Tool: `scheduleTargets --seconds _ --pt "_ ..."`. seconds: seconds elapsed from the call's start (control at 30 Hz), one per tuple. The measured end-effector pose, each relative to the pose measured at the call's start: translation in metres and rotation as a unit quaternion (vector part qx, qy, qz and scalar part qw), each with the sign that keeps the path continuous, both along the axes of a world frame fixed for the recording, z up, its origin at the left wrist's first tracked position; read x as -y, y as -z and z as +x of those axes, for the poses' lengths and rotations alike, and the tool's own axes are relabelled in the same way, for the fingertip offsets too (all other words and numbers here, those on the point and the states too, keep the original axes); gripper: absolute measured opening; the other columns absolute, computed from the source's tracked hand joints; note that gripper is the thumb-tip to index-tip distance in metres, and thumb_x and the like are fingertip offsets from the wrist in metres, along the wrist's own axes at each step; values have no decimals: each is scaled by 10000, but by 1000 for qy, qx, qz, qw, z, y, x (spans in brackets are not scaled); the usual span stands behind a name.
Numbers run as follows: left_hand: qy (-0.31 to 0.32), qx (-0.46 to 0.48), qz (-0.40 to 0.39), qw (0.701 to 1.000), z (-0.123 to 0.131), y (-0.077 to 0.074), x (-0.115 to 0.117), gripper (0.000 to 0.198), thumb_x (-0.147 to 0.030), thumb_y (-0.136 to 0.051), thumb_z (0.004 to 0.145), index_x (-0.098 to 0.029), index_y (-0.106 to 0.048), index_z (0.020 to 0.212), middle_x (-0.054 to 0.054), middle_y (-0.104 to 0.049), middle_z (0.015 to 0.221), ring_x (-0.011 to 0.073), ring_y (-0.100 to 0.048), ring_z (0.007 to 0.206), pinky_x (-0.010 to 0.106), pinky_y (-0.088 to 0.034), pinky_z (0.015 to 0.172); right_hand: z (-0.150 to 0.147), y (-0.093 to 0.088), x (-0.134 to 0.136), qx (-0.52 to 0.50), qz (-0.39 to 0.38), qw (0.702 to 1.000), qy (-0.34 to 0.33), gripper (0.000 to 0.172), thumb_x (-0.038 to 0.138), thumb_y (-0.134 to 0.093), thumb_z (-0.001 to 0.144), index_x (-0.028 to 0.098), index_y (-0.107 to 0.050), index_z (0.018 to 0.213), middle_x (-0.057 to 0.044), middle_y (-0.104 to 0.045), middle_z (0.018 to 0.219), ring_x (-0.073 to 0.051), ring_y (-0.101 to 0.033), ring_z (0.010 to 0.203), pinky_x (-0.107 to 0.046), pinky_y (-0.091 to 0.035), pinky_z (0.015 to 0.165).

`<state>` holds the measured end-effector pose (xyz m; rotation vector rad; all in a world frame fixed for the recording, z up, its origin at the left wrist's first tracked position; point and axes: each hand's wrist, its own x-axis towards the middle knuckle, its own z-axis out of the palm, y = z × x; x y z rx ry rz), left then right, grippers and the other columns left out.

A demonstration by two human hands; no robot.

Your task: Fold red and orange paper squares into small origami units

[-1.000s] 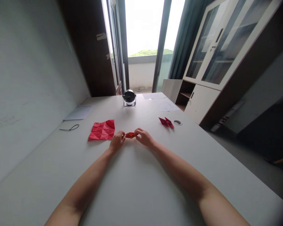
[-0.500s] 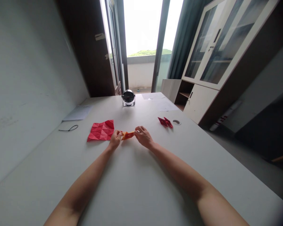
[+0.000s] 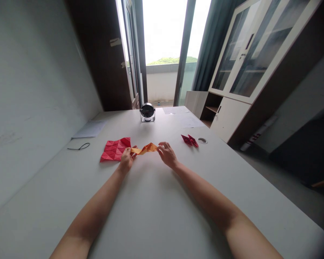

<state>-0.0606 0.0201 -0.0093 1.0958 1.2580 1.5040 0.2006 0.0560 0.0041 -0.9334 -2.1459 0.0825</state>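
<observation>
Left hand [image 3: 126, 160] pinches left end of orange paper strip [image 3: 145, 148], right hand [image 3: 166, 154] pinches right end. Strip spans gap between them, long axis left-right, bit twisted, both hands equally on it. Red creased sheet [image 3: 115, 149] just beside left hand. Grey table [image 3: 156, 208], small fan [image 3: 147, 112] far centre, red folded pieces [image 3: 189, 140] right. Glass door ahead, cabinet [image 3: 245, 54] right.

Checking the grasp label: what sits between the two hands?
In the head view, an orange paper strip spans the gap, the left hand pinching one end, the right hand the other.
</observation>
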Motion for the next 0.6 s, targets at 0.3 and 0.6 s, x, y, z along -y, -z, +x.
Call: scheduleTargets --seconds 0.3,0.6 --pt "5 -59 -3 998 5 0 4 191 -414 -388 914 -225 -411 908 39 -636 872 149 -641 791 295 -514 741 2 8 -7 57 -7 998 24 149 144 -490 956 209 -624 956 -103 -598 1090 -237 -500 1008 -371 -478 867" --pt "54 -432 -29 900 24 -22 28 302 -499 -575 840 -213 -658 891 39 -701 768 185 -634 690 266 -406 621 -3 12 -7 150 9 989 -16 106 135 -578 908 194 -659 939 -119 -609 1100 -252 -491 1056 -375 -461 877"
